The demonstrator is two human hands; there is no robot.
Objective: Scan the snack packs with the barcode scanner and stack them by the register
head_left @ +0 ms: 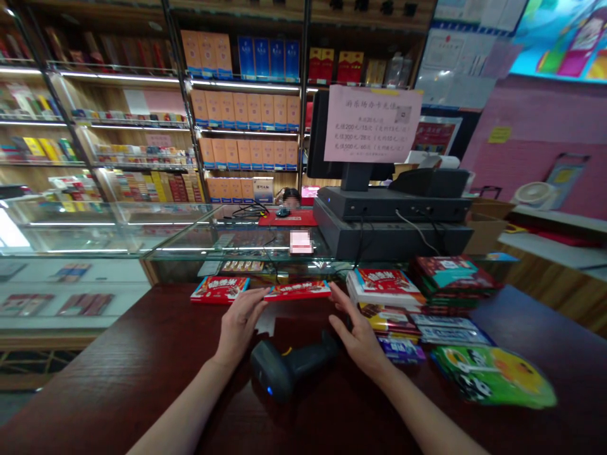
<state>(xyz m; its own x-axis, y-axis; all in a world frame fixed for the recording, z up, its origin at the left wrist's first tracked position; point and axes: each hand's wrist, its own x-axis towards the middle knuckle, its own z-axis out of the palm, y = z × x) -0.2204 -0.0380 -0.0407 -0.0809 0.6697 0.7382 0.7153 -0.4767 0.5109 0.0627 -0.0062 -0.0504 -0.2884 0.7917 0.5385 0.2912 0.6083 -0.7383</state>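
A flat red snack box (298, 290) with white lettering is tilted up at the back of the dark wooden counter, held by its two ends between my hands. My left hand (243, 317) has its fingers against the left end. At the right end are the fingertips of my right hand (353, 328), with its thumb held apart. Below the box, between my forearms, lies a black barcode scanner (291, 366) with a blue light. A similar red box (220, 289) lies to the left, and another red box (386, 282) tops a stack beside my right hand.
Dark red and green boxes (455, 281), a yellow chocolate pack (386, 318), a purple pack (401, 349) and a green panda bag (493, 376) lie on the right. Behind stand a glass case (237, 237), a cash register (391, 221) and a person (290, 199).
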